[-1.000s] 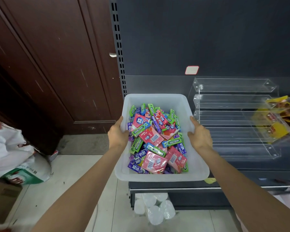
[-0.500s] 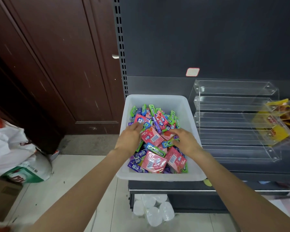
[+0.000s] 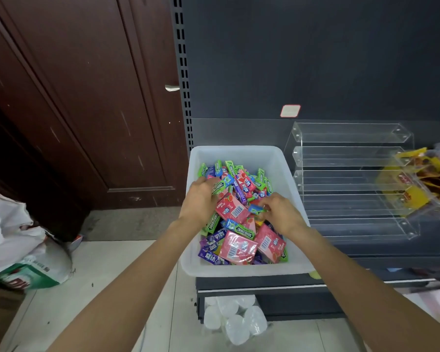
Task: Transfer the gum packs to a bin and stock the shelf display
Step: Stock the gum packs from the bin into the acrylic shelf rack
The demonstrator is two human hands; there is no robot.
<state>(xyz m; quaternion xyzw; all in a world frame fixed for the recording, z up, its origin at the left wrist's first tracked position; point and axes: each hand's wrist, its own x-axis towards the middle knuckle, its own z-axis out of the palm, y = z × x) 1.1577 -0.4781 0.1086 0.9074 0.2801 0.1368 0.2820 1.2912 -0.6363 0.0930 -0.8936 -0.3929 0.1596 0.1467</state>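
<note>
Hands (image 3: 241, 207) among glossy gum packs (image 3: 236, 246)

A dark shelf (image 3: 391, 257) carries a white bin (image 3: 241, 270) at its left end and a clear tiered acrylic display (image 3: 351, 189) just beside it on the right. Yellow snack packets (image 3: 422, 184) sit at the shelf's right edge. On the tiled floor (image 3: 112, 295) below lie white plastic bags (image 3: 18, 240) and a bundle of white cups (image 3: 235, 318).

Gum packs (image 3: 239, 217) in bin (image 3: 235, 154), display (image 3: 351, 184) right
</note>
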